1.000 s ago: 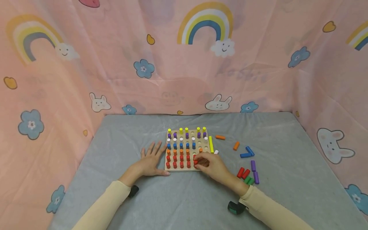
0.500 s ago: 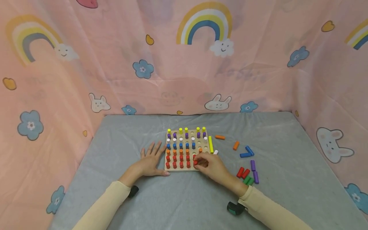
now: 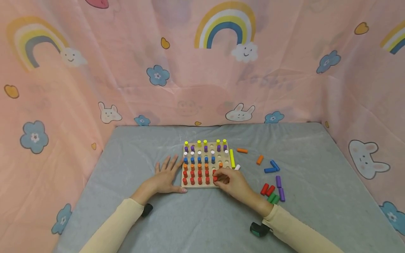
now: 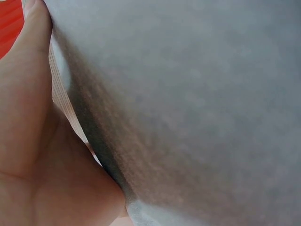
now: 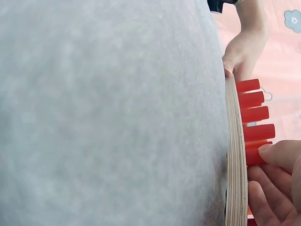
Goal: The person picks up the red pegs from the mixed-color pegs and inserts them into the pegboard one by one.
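Note:
A wooden pegboard (image 3: 202, 186) with rows of coloured pegs lies on the grey cloth in the head view. My right hand (image 3: 235, 184) pinches a red peg (image 5: 254, 156) between thumb and fingers at the right part of the front row; the peg stands upright against the board's face. The right hand hides the board's front right corner. Several red pegs (image 3: 200, 181) stand to the left of it. My left hand (image 3: 165, 178) lies with fingers spread at the board's left side, thumb by the front left corner (image 5: 229, 70).
Right of the board lie a yellow stick (image 3: 232, 159), a white peg (image 3: 238, 167), orange pegs (image 3: 259, 160), blue pegs (image 3: 270, 170), purple pegs (image 3: 278, 182), red pegs (image 3: 264, 189) and green pegs (image 3: 271, 198). A pink printed curtain (image 3: 202, 80) stands behind and beside the table.

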`<action>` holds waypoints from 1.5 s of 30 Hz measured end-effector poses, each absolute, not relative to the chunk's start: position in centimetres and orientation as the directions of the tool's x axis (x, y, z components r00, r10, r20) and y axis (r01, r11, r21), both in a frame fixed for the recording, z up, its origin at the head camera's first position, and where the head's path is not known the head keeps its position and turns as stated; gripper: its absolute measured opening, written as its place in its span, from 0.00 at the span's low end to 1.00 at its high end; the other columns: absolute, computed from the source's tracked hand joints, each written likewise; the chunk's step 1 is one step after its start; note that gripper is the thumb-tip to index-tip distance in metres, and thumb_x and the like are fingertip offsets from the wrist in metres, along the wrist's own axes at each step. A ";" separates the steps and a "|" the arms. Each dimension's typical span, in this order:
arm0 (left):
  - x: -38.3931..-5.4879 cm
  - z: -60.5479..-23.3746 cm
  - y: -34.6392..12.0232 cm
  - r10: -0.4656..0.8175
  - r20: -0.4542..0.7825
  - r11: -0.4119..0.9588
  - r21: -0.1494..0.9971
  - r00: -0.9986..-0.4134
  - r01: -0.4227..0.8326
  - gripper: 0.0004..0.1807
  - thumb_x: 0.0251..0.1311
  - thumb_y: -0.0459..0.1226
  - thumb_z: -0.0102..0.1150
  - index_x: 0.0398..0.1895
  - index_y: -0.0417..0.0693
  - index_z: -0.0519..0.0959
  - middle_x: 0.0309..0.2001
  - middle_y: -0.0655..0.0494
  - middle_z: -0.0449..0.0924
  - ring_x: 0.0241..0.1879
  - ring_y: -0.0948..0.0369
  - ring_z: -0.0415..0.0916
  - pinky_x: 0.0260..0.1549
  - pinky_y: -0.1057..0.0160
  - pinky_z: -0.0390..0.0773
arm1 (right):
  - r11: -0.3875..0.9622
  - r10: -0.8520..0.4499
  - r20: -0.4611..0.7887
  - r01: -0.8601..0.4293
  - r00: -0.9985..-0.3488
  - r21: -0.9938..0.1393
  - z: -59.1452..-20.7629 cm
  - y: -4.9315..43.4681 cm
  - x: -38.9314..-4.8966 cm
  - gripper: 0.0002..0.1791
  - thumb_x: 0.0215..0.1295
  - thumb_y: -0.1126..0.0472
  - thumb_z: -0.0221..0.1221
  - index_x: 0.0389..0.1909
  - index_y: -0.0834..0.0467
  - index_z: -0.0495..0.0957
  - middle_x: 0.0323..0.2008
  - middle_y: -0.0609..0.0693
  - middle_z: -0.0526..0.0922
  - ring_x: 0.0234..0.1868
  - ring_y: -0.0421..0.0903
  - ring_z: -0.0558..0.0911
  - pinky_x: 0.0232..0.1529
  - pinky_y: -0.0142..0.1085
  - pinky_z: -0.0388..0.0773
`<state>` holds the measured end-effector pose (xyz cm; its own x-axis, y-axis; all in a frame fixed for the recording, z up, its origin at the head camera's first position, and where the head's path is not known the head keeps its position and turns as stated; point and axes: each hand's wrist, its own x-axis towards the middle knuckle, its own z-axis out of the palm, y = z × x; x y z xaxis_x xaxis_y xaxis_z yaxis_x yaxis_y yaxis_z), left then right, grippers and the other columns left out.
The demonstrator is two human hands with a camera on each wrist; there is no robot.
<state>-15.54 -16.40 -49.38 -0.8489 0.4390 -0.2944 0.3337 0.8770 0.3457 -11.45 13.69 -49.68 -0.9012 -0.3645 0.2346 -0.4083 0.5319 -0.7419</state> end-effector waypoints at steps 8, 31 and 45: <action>-15.6 -49.8 -16.6 0.451 -0.268 0.864 0.372 -0.851 0.341 0.69 0.42 0.73 0.64 0.81 0.59 0.37 0.82 0.47 0.28 0.80 0.40 0.25 0.67 0.24 0.29 | 0.529 -0.340 0.237 -0.394 -0.910 -0.752 -49.6 13.6 -11.4 0.12 0.57 0.62 0.71 0.42 0.54 0.83 0.36 0.49 0.88 0.35 0.38 0.86 0.33 0.27 0.80; -15.3 -48.7 -16.3 0.443 -0.296 0.878 0.333 -0.846 0.343 0.67 0.46 0.69 0.66 0.81 0.57 0.38 0.82 0.46 0.29 0.80 0.39 0.26 0.67 0.24 0.34 | 0.478 -0.238 0.229 -0.319 -0.944 -0.819 -48.1 16.3 -11.1 0.12 0.60 0.66 0.68 0.45 0.57 0.83 0.37 0.48 0.88 0.35 0.37 0.83 0.36 0.30 0.82; -15.4 -49.1 -16.6 0.452 -0.286 0.867 0.365 -0.845 0.339 0.68 0.45 0.71 0.65 0.81 0.58 0.38 0.82 0.46 0.29 0.80 0.39 0.26 0.67 0.24 0.31 | 0.492 -0.295 0.094 -0.235 -0.951 -0.838 -47.4 19.8 -11.8 0.15 0.61 0.62 0.68 0.49 0.57 0.82 0.38 0.49 0.88 0.35 0.38 0.83 0.37 0.30 0.80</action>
<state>-15.43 -16.56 -49.10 -0.8450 0.4516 -0.2863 0.3394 0.8668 0.3654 -11.81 19.77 -47.39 -0.9510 -0.2945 0.0940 -0.2352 0.4919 -0.8383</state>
